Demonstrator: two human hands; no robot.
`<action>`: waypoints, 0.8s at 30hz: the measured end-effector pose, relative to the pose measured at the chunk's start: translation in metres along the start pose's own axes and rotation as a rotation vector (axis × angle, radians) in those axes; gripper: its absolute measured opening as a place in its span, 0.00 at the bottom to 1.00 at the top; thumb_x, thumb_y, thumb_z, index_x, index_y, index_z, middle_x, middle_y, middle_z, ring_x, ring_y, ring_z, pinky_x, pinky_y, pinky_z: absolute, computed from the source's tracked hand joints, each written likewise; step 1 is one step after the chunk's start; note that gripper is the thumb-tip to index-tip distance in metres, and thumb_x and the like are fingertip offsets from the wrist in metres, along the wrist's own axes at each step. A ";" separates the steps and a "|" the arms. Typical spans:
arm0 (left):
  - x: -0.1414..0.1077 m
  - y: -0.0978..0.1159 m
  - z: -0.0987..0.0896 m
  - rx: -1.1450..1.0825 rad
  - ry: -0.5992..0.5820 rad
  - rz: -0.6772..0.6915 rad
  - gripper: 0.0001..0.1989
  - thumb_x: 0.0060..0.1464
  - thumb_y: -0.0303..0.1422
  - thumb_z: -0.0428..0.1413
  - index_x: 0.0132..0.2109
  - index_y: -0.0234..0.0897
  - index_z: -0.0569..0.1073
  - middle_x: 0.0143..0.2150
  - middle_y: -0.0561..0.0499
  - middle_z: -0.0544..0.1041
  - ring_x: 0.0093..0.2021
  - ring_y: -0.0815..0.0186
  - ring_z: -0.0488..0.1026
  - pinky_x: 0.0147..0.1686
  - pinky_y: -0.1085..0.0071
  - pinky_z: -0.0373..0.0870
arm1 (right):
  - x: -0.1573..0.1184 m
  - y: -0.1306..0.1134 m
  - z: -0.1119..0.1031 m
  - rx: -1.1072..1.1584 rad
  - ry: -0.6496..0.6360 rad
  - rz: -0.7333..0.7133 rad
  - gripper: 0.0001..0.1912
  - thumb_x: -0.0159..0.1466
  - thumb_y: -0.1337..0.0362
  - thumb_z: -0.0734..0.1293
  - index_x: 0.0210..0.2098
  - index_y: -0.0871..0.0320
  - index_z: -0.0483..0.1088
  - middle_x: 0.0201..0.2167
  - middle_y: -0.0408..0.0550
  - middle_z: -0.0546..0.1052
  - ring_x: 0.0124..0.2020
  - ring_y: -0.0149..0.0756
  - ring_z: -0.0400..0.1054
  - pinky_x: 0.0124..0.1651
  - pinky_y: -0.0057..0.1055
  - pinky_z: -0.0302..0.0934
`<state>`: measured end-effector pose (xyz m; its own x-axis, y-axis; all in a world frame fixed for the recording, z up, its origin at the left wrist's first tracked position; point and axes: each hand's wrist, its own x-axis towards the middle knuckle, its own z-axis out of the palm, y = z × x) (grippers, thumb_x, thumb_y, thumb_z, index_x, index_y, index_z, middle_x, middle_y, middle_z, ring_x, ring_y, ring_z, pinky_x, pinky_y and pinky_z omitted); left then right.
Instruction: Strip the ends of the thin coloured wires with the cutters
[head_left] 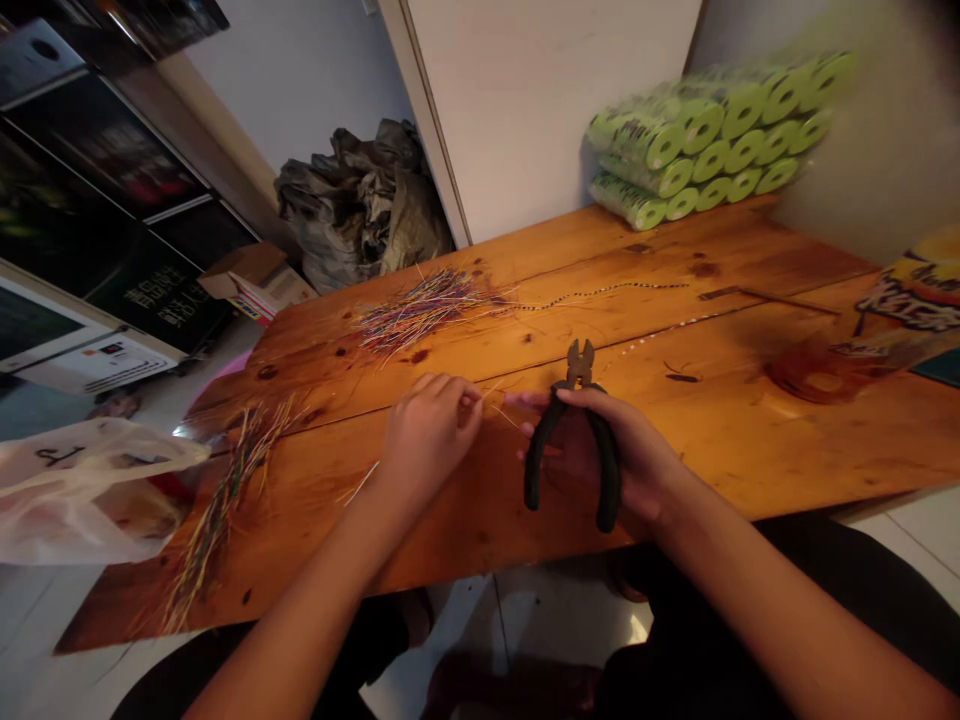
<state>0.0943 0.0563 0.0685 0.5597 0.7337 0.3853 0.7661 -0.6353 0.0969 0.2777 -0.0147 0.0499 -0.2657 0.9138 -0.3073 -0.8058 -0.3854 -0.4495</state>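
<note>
Pliers point(609, 480) with black handles sit in the right hand point(637, 450) just above the wooden desk point(720, 440), their metal jaws pointing away from the person. The right fingers point(581, 398) are closed around the handles, gripping them. Just beside them, the left hand point(427, 440) holds a thin pale wire point(495, 411), pinched between closed left fingers point(465, 405).

To the left, a long spray of multicoloured wires point(225, 510) lies across the desk's near corner, beside a translucent plastic bag point(82, 490). Farther on, a loose heap of similar wires point(420, 310) rests near the middle of the desk, with a thin beaded strand point(600, 292) trailing from it. To the right lie a small dark clip point(681, 377), a slim metal rod point(765, 298) and a reddish coil of wire point(817, 370).

At the far edge sit plastic-wrapped green rolls point(712, 140). Beyond the desk's far left corner are a bulging grey sack point(360, 210) and a cardboard box point(255, 280).
</note>
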 end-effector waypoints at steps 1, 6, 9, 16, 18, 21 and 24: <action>0.000 0.005 0.001 0.004 -0.004 0.029 0.04 0.53 0.31 0.52 0.33 0.38 0.71 0.31 0.50 0.75 0.35 0.63 0.70 0.36 0.69 0.62 | 0.000 0.002 0.001 -0.014 -0.010 0.022 0.09 0.58 0.68 0.62 0.35 0.60 0.74 0.28 0.49 0.77 0.33 0.38 0.73 0.40 0.37 0.68; 0.005 0.014 0.013 0.037 0.020 0.088 0.05 0.54 0.31 0.51 0.35 0.38 0.71 0.31 0.49 0.75 0.36 0.62 0.69 0.37 0.67 0.60 | 0.003 0.009 0.000 -0.039 -0.034 0.035 0.13 0.57 0.70 0.63 0.41 0.59 0.73 0.34 0.48 0.78 0.32 0.36 0.73 0.38 0.33 0.69; 0.011 0.017 0.027 0.009 0.077 0.098 0.06 0.55 0.32 0.50 0.34 0.38 0.71 0.31 0.49 0.75 0.36 0.62 0.68 0.36 0.66 0.58 | 0.006 0.007 -0.002 -0.026 0.019 -0.012 0.14 0.57 0.70 0.62 0.42 0.59 0.72 0.33 0.48 0.78 0.31 0.35 0.73 0.38 0.33 0.69; 0.019 0.024 0.058 -0.069 0.199 0.108 0.09 0.58 0.35 0.49 0.37 0.40 0.74 0.32 0.48 0.76 0.36 0.61 0.68 0.37 0.65 0.55 | 0.013 -0.011 -0.008 0.015 0.042 -0.166 0.20 0.57 0.70 0.62 0.50 0.59 0.67 0.32 0.48 0.77 0.34 0.38 0.73 0.40 0.38 0.68; 0.018 0.019 0.065 -0.187 0.146 0.077 0.10 0.58 0.36 0.49 0.35 0.40 0.74 0.29 0.50 0.76 0.32 0.64 0.70 0.37 0.67 0.57 | 0.014 -0.017 -0.010 0.022 0.065 -0.203 0.21 0.58 0.70 0.62 0.51 0.59 0.67 0.31 0.47 0.77 0.34 0.38 0.73 0.38 0.37 0.68; 0.016 0.011 0.071 -0.438 0.061 -0.150 0.12 0.57 0.39 0.50 0.34 0.40 0.76 0.24 0.52 0.75 0.26 0.67 0.69 0.31 0.70 0.60 | 0.016 -0.020 -0.011 0.033 0.083 -0.225 0.21 0.58 0.70 0.61 0.51 0.59 0.67 0.31 0.47 0.77 0.34 0.37 0.72 0.40 0.38 0.68; 0.014 0.011 0.073 -0.845 -0.010 -0.367 0.12 0.54 0.40 0.52 0.41 0.41 0.76 0.32 0.51 0.79 0.30 0.66 0.73 0.31 0.71 0.65 | 0.019 -0.015 -0.010 0.030 0.062 -0.207 0.21 0.59 0.69 0.61 0.52 0.58 0.67 0.32 0.48 0.77 0.34 0.36 0.72 0.44 0.39 0.67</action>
<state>0.1339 0.0772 0.0078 0.3327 0.9237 0.1898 0.4129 -0.3237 0.8513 0.2904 0.0071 0.0422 -0.0602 0.9630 -0.2628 -0.8554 -0.1855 -0.4837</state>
